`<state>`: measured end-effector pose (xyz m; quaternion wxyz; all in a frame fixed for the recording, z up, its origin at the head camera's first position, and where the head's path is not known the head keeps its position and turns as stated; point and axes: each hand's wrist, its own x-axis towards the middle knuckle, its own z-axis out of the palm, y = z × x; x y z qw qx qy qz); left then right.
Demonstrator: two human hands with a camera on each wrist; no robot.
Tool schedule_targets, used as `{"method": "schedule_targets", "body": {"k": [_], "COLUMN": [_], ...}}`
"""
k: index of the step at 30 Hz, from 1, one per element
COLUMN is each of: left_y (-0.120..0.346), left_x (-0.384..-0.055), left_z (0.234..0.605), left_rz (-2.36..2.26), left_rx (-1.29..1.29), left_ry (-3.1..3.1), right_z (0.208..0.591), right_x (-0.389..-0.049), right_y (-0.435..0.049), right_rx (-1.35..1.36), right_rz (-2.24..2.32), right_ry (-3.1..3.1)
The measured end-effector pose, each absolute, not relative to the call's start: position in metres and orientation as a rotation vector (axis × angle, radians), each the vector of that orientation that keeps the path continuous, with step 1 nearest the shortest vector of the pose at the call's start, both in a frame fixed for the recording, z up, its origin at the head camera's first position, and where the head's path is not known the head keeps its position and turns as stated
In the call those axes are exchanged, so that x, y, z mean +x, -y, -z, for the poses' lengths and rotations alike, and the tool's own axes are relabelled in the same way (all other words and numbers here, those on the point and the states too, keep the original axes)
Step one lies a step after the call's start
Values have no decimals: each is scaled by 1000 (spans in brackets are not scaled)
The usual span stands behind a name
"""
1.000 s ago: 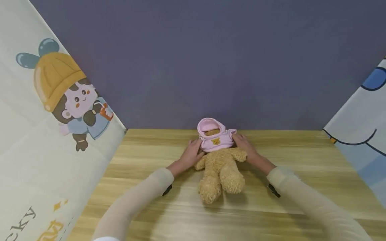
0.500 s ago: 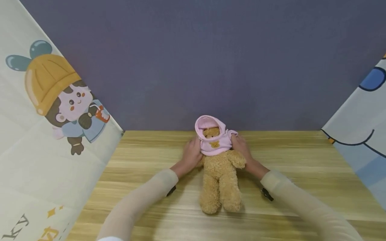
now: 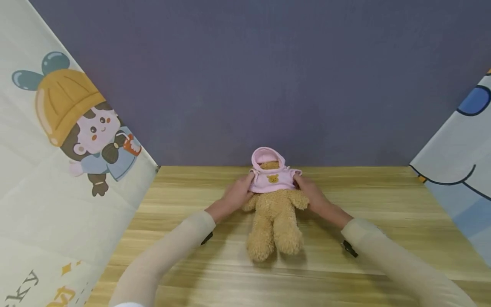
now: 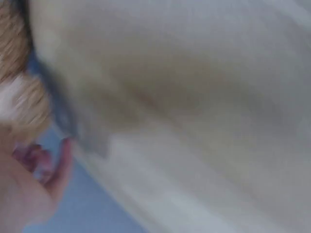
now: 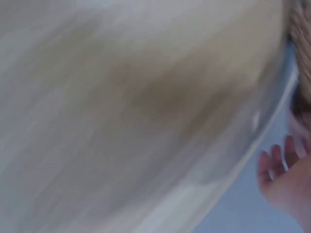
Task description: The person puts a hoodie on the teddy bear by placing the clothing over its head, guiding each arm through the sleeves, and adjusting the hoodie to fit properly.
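In the head view a tan plush teddy bear hangs or lies face up over the wooden table, its legs toward me. A small pink hoodie with a bear-face print is partly over its head, and the hood opening shows only a strip of brown fur. The bear's arms stick out below the hem. My left hand grips the hoodie's left side, thumb in front. On the opposite side my right hand pinches the sleeve edge. Both wrist views are blurred; bear fur shows beside the left hand.
A wooden table lies under the bear and ends at a dark blue-grey wall. Printed cloth panels stand at the left and right edges.
The bear's legs swung toward me, then back and slightly left. The hoodie now sits straighter, with less of the bear's head showing than half a second ago. Both hands kept their grip.
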<state>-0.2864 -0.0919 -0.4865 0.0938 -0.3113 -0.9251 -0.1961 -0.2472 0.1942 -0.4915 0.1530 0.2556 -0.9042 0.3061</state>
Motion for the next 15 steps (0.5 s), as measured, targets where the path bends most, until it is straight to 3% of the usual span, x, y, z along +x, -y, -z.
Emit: {"method": "schedule_targets", "body": {"k": [2,6,15], "left_y": [99,103,77], "left_x": [-288,-286,-270], "left_z": [478,460,440], "left_rz": [752,897,591], "left_rx": [-970,-1070,-1190], "left_ry": [2790,2818,2981], "right_z": [486,466,433], "right_x": [-245,-243,-241], "right_y": [-206,-214,-183], "right_rx": [834,748,857], "right_rz": [-846,-901,-790], "right_ry": [2625,2717,2913]}}
